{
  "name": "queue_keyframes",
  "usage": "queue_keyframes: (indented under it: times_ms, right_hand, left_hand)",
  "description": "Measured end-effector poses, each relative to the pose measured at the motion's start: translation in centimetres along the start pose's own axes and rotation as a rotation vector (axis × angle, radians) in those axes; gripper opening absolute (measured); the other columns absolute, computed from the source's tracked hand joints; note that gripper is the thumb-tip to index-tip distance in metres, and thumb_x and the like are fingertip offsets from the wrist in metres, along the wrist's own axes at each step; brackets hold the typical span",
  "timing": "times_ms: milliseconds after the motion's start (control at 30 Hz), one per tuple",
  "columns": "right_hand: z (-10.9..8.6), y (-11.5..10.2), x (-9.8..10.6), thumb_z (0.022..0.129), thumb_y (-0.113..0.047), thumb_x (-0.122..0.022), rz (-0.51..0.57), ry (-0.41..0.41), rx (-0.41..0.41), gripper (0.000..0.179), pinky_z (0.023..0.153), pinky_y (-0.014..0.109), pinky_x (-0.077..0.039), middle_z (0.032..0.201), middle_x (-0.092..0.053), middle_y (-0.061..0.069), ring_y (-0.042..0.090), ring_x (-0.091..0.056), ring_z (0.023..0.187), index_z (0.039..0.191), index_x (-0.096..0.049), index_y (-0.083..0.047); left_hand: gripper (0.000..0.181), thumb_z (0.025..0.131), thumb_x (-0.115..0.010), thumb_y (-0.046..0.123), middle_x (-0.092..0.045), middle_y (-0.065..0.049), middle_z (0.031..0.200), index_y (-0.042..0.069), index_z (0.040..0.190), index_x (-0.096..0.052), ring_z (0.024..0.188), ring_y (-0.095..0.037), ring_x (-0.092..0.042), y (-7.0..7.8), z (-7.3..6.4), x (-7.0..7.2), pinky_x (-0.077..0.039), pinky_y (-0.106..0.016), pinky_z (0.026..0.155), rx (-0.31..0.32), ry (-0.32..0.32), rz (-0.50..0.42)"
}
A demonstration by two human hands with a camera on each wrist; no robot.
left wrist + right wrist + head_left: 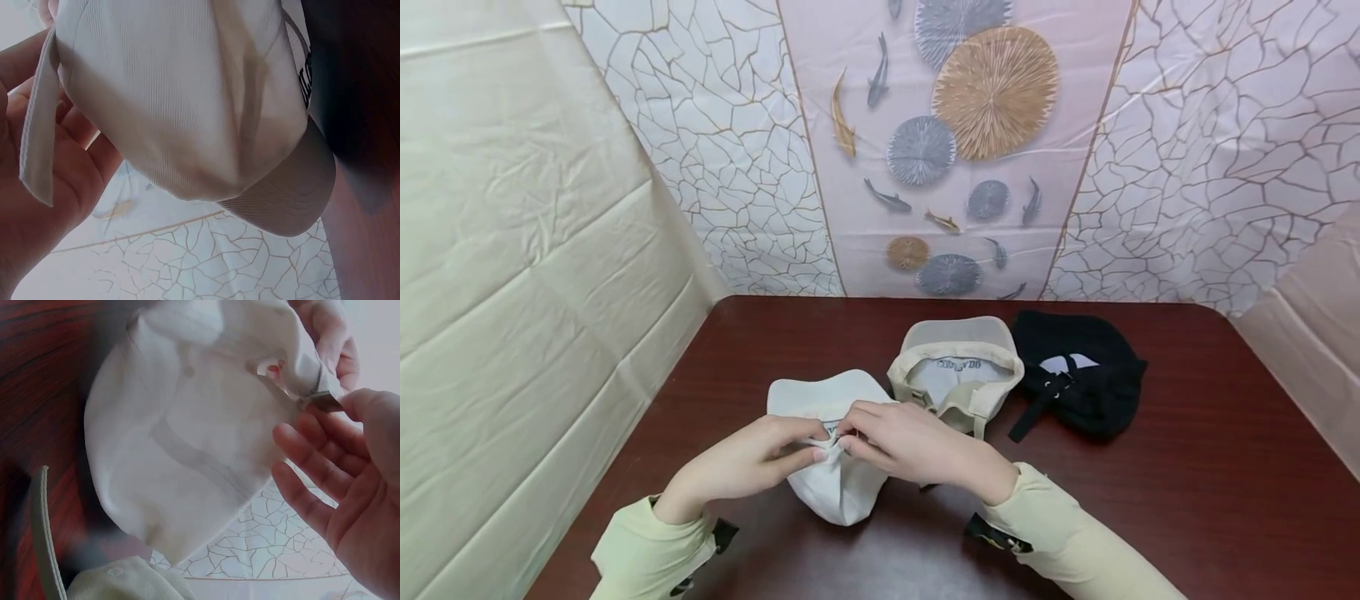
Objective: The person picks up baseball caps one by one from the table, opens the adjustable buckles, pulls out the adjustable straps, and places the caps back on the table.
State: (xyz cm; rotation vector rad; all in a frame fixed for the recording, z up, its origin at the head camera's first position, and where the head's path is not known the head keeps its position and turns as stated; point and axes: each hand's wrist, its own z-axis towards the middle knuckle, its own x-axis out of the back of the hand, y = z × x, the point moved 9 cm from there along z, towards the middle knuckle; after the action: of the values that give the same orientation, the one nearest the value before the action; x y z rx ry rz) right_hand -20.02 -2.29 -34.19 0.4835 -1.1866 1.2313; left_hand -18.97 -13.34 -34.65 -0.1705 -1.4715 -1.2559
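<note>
A white baseball cap (842, 492) is between both hands, its brim towards the back of the table and its crown towards me. My left hand (741, 458) pinches the rear edge of the cap between thumb and fingers. A loose strap end (40, 131) hangs beside that hand in the left wrist view. Close by, the thumb and index finger of my right hand (917, 437) pinch a small metal buckle (325, 400) on the cap's back strap. The remaining right fingers are loosely bent in the right wrist view. Dark lettering shows inside the white cap.
Right of the white cap lies a beige cap (955, 352), opening upward, with a hanging strap. A black cap (1101, 396) with a dangling strap lies beside it, farther right. All are on a dark red wooden table (1210, 467); patterned cloth (760, 167) stands behind.
</note>
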Motion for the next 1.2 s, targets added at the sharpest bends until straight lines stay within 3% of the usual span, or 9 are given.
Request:
queue_keyframes:
  times_ms: [267,500,767,967,1100,1200]
  right_hand:
    - [-0.2,-0.2,-0.1,0.106,-0.018,-0.051,-0.067,0.013,0.032,0.010,0.063,0.026,-0.049,0.096,-0.059,-0.008,0.004,-0.054,0.076,0.106,-0.061,-0.016]
    - [-0.3,0.2,-0.2,0.107,-0.020,-0.051,-0.014,0.005,0.003,0.013,0.064,0.025,-0.044,0.080,-0.049,-0.010,0.006,-0.047,0.069,0.096,-0.056,-0.016]
    - [-0.3,0.3,-0.1,0.106,-0.022,-0.053,0.000,0.032,0.004,0.018,0.059,0.021,-0.039,0.071,-0.043,-0.012,0.004,-0.044,0.063,0.089,-0.056,-0.017]
    - [0.0,0.2,0.1,0.104,-0.025,-0.056,-0.007,0.035,-0.032,0.022,0.056,0.020,-0.036,0.070,-0.044,-0.014,0.002,-0.044,0.061,0.083,-0.057,-0.021]
    - [0.0,0.1,0.4,0.105,-0.026,-0.054,0.049,0.029,-0.048,0.025,0.056,0.020,-0.036,0.067,-0.042,-0.014,0.001,-0.043,0.060,0.080,-0.056,-0.022]
    - [-0.3,0.4,0.6,0.105,-0.024,-0.055,0.112,0.031,-0.083,0.013,0.059,0.019,-0.040,0.072,-0.053,-0.015,-0.001,-0.045,0.061,0.094,-0.061,-0.020]
  left_hand:
    - [0.011,0.105,-0.056,0.022,-0.046,0.014,0.076,0.025,0.095,-0.060,0.073,-0.001,-0.048,-0.2,0.1,0.0,-0.042,-0.020,0.065,-0.012,-0.003,0.016]
    - [0.011,0.106,-0.055,0.022,-0.046,0.014,0.077,0.025,0.096,-0.060,0.074,-0.002,-0.049,-0.6,0.0,-0.2,-0.042,-0.020,0.066,-0.001,-0.012,0.003]
    - [0.015,0.104,-0.058,0.030,-0.043,0.016,0.073,0.027,0.089,-0.057,0.067,0.001,-0.045,-0.7,0.0,-0.8,-0.040,-0.018,0.061,0.078,-0.020,-0.014]
    - [0.018,0.101,-0.063,0.035,-0.044,0.018,0.069,0.029,0.085,-0.056,0.062,0.002,-0.042,-1.0,0.4,-1.1,-0.037,-0.017,0.056,0.158,0.022,0.022]
    - [0.017,0.102,-0.062,0.029,-0.045,0.018,0.070,0.029,0.086,-0.057,0.062,0.001,-0.044,-0.8,0.6,-1.2,-0.038,-0.018,0.056,0.136,0.021,0.023]
    - [0.016,0.104,-0.059,0.028,-0.044,0.017,0.072,0.028,0.088,-0.057,0.063,0.001,-0.044,-0.7,0.5,-1.1,-0.039,-0.018,0.057,0.109,0.031,0.032]
